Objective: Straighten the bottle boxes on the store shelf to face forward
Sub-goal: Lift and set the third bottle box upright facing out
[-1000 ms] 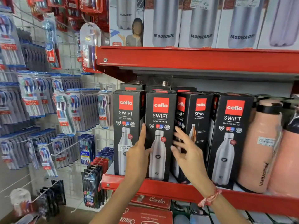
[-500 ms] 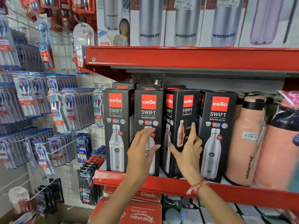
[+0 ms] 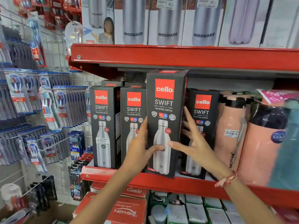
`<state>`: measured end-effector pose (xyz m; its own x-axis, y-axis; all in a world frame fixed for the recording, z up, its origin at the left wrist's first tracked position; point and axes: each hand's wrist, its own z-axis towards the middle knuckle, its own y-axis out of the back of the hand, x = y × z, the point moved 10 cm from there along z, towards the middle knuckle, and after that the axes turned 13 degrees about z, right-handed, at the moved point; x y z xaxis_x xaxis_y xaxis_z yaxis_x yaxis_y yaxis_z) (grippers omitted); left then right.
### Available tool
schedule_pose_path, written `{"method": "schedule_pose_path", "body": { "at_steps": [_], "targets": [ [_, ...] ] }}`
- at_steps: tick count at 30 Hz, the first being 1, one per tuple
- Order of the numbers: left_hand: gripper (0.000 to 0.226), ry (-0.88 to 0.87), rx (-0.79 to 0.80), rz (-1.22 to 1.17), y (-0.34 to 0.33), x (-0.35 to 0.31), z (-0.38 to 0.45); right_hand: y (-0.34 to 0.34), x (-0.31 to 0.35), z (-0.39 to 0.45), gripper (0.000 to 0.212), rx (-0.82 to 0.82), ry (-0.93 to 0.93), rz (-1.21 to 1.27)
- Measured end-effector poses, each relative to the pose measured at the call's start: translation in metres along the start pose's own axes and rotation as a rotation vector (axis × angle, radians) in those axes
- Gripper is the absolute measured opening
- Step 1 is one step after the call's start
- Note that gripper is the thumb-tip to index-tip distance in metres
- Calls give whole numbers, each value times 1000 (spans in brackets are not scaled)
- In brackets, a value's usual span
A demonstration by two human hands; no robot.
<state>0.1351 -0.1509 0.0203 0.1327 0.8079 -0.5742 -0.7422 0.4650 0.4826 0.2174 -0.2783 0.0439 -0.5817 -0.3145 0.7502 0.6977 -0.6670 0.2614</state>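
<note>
Black Cello Swift bottle boxes stand in a row on the red shelf [image 3: 161,183]. The third box [image 3: 164,102] is pulled out toward me, its front facing forward, its base at the shelf's front lip. My left hand [image 3: 140,149] grips its left edge with the thumb across the front. My right hand [image 3: 192,143] holds its right side, thumb on the front and fingers spread behind. The first box [image 3: 103,123] and second box [image 3: 133,113] face forward. The fourth box [image 3: 202,113] stands further back, partly hidden by my right hand.
Peach flasks [image 3: 229,131] crowd the shelf to the right of the boxes. The upper red shelf [image 3: 178,57] hangs just above the pulled box and carries Modware boxes [image 3: 168,21]. Toothbrush packs [image 3: 48,107] hang on pegs at the left. Red cartons [image 3: 127,209] sit below.
Both hands left the second box and closed on the third one. That box, which was angled, has been drawn forward and turned to face front.
</note>
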Motion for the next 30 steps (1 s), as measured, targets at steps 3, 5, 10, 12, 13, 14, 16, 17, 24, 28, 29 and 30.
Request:
{"method": "schedule_pose_path", "body": {
  "at_steps": [3, 5, 10, 12, 13, 14, 16, 17, 24, 28, 29, 30],
  "targets": [
    [101, 34, -80, 66, -9, 4, 1, -1, -17, 11, 103, 57, -58, 13],
    [101, 54, -128, 136, -16, 7, 3, 0, -31, 19, 104, 54, -89, -36],
    [98, 163, -121, 181, -38, 27, 9, 2, -59, 26, 104, -18, -119, -108],
    [97, 204, -91, 186, -44, 36, 9, 1, -61, 26, 102, -32, -128, -122],
    [97, 213, -77, 182, -46, 38, 9, -1, -61, 26, 102, -37, -131, -124],
    [96, 212, -65, 179, -48, 38, 10, -2, -61, 27, 102, -43, -136, -124],
    [95, 197, -44, 168, -50, 37, 12, -4, -60, 28, 100, -71, -149, -136],
    [93, 190, -38, 168, -49, 36, 12, -4, -59, 28, 98, -93, -150, -142],
    [68, 97, 5, 537, -26, 15, 22, -7, -33, 24, 90, -261, -124, -227],
    [44, -20, -130, 347, 20, -2, 15, -25, 4, 21, 78, -414, -30, -328],
    [39, -63, -185, 289, 35, -3, 9, -38, 13, 21, 74, -420, 17, -346],
    [34, -101, -244, 253, 51, -1, 2, -55, 20, 22, 71, -409, 57, -340]
  ]
}}
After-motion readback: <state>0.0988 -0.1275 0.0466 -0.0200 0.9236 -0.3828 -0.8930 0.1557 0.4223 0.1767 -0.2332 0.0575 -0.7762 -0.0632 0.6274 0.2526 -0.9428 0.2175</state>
